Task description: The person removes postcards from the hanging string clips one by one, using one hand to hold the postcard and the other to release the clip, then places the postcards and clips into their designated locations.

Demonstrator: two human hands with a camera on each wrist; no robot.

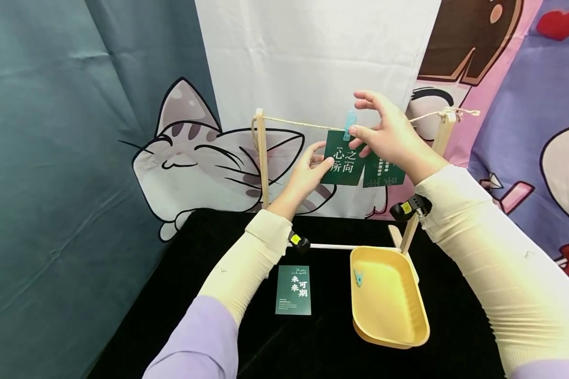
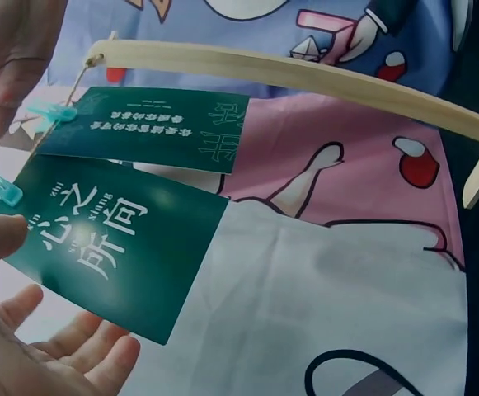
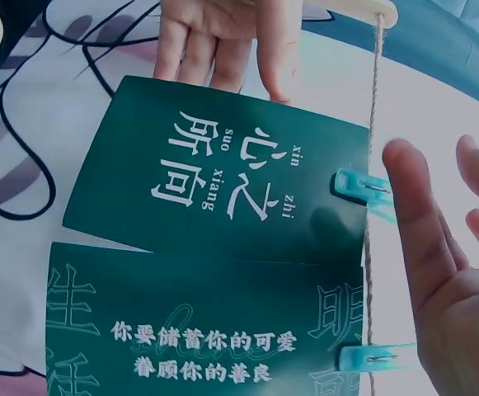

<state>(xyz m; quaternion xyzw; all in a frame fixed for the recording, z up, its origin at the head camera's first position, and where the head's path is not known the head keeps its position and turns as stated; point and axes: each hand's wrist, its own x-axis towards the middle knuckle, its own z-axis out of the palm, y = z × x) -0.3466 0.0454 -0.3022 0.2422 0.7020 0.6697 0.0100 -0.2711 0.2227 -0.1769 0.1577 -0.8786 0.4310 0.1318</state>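
A green card with white Chinese characters [image 1: 343,163] hangs from a twine line [image 1: 303,124] by a light blue clothespin [image 1: 350,125]. My left hand [image 1: 305,176] is at the card's left edge, thumb by the edge and fingers loosely extended. Near the clothespin, my right hand [image 1: 389,134] has its fingers spread, with no grip on the peg visible. A second green card [image 2: 157,128] hangs to the right from another blue clothespin [image 3: 377,357], partly behind the right hand in the head view.
Wooden posts [image 1: 263,158] hold the line at both ends. A third green card [image 1: 293,290] lies on the black cloth [image 1: 313,347]. To its right is a yellow basket [image 1: 389,337] with a blue clothespin [image 1: 358,278] inside. Printed curtains hang behind.
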